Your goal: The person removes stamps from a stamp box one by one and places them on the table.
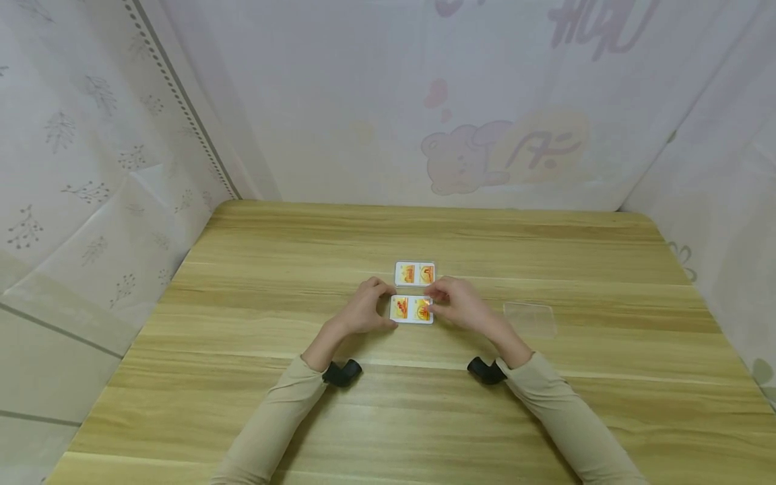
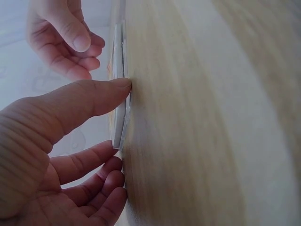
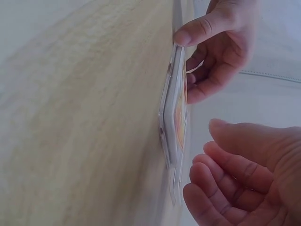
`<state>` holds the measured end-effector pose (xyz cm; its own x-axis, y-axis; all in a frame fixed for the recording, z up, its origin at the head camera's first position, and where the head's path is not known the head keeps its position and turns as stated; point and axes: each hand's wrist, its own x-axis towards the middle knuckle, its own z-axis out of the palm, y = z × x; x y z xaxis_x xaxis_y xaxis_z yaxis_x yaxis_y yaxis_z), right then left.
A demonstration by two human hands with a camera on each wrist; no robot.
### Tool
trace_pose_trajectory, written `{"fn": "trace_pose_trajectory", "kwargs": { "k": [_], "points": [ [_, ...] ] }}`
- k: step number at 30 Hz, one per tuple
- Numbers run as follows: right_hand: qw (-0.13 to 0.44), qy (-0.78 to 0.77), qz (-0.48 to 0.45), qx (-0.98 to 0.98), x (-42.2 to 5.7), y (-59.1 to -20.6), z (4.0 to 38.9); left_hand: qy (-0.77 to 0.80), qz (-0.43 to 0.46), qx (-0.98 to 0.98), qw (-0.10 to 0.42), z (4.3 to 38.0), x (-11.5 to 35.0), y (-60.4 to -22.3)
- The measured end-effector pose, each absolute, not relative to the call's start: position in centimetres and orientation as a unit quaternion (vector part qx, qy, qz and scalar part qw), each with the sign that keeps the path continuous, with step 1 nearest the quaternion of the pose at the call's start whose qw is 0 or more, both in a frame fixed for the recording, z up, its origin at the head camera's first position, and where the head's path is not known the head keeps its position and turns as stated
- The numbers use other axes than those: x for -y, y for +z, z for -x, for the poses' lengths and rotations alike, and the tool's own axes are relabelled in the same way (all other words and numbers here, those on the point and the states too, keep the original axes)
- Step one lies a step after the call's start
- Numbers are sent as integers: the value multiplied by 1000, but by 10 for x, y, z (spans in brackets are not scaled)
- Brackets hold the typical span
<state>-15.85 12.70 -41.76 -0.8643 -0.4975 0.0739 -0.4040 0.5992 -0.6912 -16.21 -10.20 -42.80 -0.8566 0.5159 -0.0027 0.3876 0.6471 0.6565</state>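
Note:
A thin stack of white cards (image 1: pixel 409 318) with two orange pictures on top sits in a shallow clear plastic case (image 3: pixel 162 122) on the table. My left hand (image 1: pixel 366 308) holds its left end, the thumb (image 2: pixel 106 94) at the near edge and the forefinger at the far left corner. Beside the right end is my right hand (image 1: pixel 461 304), its fingers (image 3: pixel 216 188) loosely curled with nothing between them. In the right wrist view a gap shows between them and the cards. A similar set of cards (image 1: pixel 415 273) lies just beyond, in a clear case too.
A clear plastic lid or tray (image 1: pixel 529 319) lies on the wooden table (image 1: pixel 273 256) to the right of my right hand. Black wrist mounts (image 1: pixel 342 373) stick out inward from both sleeves. Patterned curtains (image 1: pixel 333 101) hang behind the table and at both sides.

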Motion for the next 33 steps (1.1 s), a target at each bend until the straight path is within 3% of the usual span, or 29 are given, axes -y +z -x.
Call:
{"fn": "trace_pose_trajectory", "kwargs": {
  "k": [33],
  "points": [
    [74, -343, 234, -907, -109, -423, 168, 341, -241, -903, 102, 161, 102, -427]
  ]
}}
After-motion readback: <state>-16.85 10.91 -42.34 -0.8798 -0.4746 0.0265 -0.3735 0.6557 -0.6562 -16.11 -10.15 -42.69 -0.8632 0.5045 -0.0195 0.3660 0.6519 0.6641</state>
